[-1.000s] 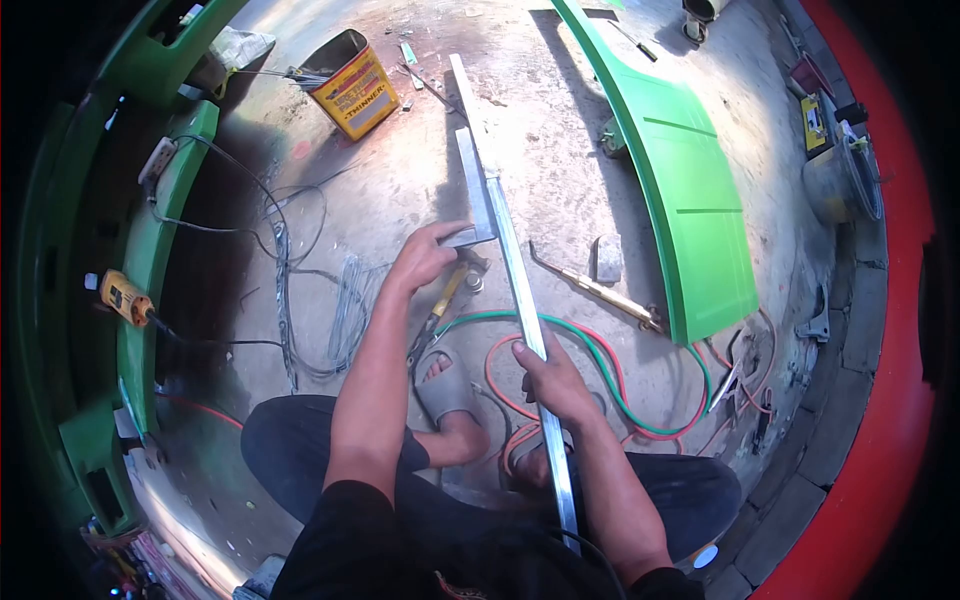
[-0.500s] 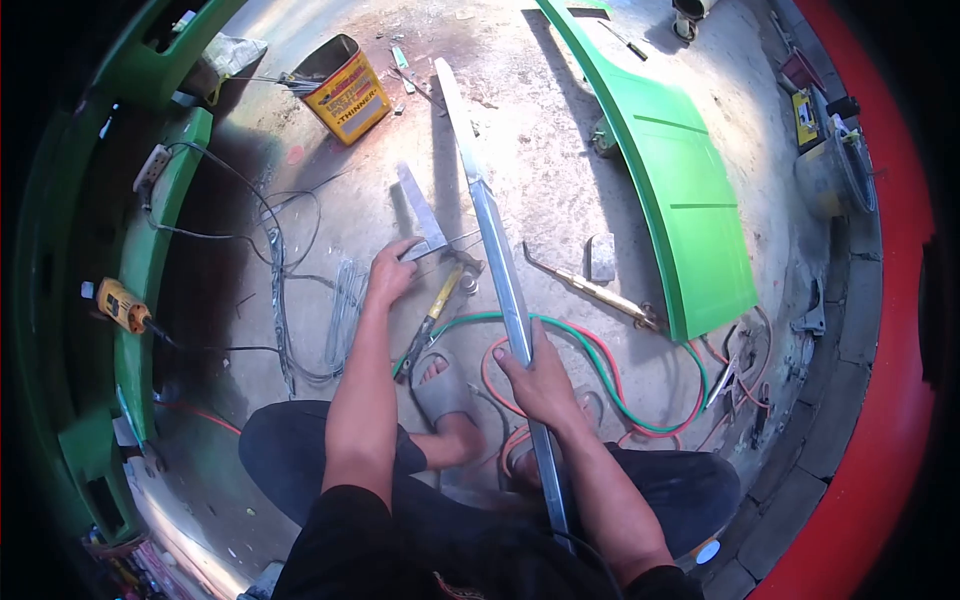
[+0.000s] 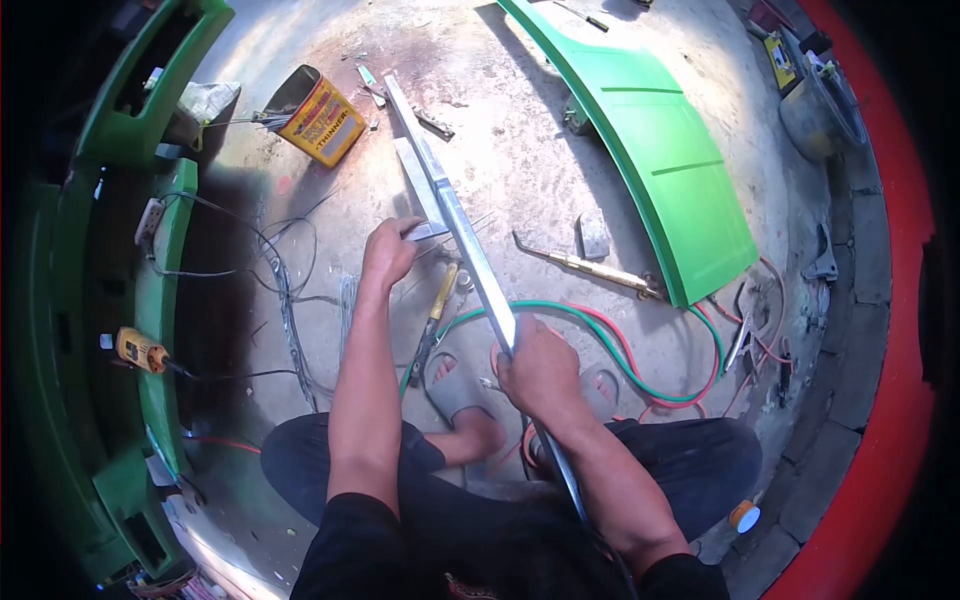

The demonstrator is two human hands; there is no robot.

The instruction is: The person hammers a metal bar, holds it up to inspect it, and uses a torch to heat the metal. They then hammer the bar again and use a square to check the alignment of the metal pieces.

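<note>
My left hand (image 3: 388,252) grips the short arm of a metal try square (image 3: 413,185), whose long blade points away from me. The square lies right at the left side of a long, shiny metal bar (image 3: 478,262), overlapping it in this view. My right hand (image 3: 540,368) is wrapped round the lower part of this bar, which slants from between my legs up toward the far left. Below the square, a hammer with a yellow handle (image 3: 441,296) lies on the floor. To the right of the bar rests a brass gas torch (image 3: 590,266).
A yellow thinner can (image 3: 326,125) holding thin rods stands at the far left. A green panel (image 3: 665,150) lies at right. Green and red hoses (image 3: 625,375) curl near my feet. Black cables (image 3: 285,290) and a yellow power tool (image 3: 140,350) are on the left.
The bar's far end has swung left, and the square now meets its side. My right hand has turned over the bar, knuckles up. The view has shifted slightly.
</note>
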